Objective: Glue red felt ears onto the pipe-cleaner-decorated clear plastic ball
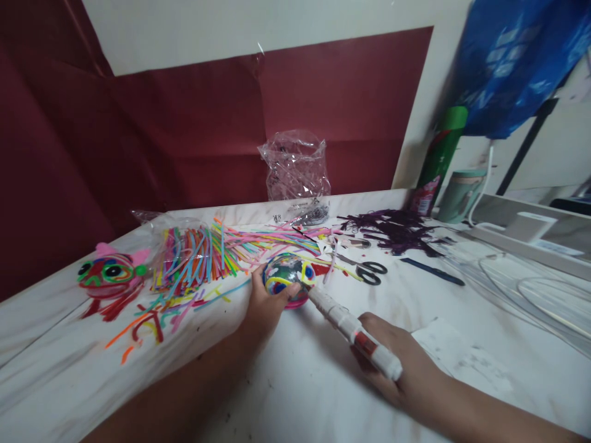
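One pale marbled table (295, 387) spreads beneath the left hand (265, 301) and the right hand (388, 347). Beyond both hands hangs a dark red sheet (332, 104); a blue bag (517, 67) is high up, ahead and right of the right hand. A heap of coloured strips (198, 255) lies ahead and left of the left hand, partly under clear plastic. A crumpled clear bag (298, 163) stands well beyond the left hand. Purple strands (397, 227) lie ahead of the right hand, with a green can (442, 151) and a green jar (462, 197) past them. The right hand curls around a white glue gun (339, 314), some fingers hidden. Well left of the left hand sits a decorated head (111, 274) with pink ears. The left hand, half curled, grips a colourful ball (294, 271), thumb across its near face; the glue gun's tip is at the ball, contact unclear. Scissors (369, 272) and a dark slim tool (434, 272) lie ahead of the right hand. Orange scraps (127, 355) lie left of the left hand.
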The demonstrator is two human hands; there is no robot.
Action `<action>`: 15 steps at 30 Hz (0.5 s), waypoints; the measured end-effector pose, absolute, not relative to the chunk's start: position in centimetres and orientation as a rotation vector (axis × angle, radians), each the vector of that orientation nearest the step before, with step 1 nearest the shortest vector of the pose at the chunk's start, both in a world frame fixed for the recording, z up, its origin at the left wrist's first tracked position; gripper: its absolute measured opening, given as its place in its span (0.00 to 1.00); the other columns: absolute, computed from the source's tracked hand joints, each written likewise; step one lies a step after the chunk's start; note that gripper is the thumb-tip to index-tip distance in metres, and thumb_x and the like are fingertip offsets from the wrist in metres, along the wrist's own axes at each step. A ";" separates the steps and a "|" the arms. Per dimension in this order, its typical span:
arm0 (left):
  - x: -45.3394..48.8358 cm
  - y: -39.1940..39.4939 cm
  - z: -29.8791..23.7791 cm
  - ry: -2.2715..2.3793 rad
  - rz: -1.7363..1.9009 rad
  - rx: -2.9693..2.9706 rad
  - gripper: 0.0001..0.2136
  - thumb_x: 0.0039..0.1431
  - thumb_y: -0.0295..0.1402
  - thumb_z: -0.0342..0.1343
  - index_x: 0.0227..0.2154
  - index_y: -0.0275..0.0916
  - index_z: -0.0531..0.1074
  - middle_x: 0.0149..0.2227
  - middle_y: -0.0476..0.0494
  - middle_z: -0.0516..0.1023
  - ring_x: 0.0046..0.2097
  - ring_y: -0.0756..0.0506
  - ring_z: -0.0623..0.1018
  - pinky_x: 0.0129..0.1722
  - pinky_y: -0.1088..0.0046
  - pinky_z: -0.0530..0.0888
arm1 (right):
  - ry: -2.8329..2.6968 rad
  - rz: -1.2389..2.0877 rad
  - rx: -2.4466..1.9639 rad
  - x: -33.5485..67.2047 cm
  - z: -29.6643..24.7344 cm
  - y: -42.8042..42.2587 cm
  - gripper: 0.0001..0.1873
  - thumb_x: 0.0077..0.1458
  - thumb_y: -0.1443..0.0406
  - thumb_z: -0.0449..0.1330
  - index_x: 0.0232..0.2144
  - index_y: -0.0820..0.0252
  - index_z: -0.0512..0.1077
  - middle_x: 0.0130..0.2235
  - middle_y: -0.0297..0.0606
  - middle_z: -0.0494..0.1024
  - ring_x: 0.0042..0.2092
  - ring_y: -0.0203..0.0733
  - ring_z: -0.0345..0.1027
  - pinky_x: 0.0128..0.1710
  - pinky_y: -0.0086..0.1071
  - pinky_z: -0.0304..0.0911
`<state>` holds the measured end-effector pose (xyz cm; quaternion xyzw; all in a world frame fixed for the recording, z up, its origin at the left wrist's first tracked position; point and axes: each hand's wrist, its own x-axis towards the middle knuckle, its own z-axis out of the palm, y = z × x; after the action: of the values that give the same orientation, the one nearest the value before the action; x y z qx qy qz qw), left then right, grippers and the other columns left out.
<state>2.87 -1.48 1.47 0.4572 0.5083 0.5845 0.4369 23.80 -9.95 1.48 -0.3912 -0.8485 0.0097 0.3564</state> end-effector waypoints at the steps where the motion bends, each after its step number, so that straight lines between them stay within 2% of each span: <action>1: 2.8 -1.4 1.4 1.256 1.459 1.131 0.38 0.37 0.33 0.69 0.53 0.43 0.59 0.51 0.41 0.68 0.52 0.41 0.71 0.53 0.63 0.67 | -2.194 0.025 -1.018 23.8 1.5 -10.0 0.07 0.51 0.69 0.49 0.25 0.54 0.54 0.22 0.31 0.64 0.20 0.35 0.60 0.19 0.26 0.58; 15: 2.7 -1.2 1.3 1.235 1.466 1.109 0.38 0.35 0.33 0.69 0.53 0.44 0.60 0.50 0.41 0.70 0.50 0.41 0.73 0.52 0.64 0.68 | -2.196 0.054 -1.068 24.0 1.4 -10.0 0.06 0.51 0.68 0.49 0.24 0.54 0.56 0.22 0.34 0.66 0.20 0.37 0.63 0.18 0.28 0.60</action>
<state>2.73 -1.25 1.25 0.4480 0.4986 0.5923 0.4470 23.95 -10.00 1.35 -0.4106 -0.8448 0.0209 0.3424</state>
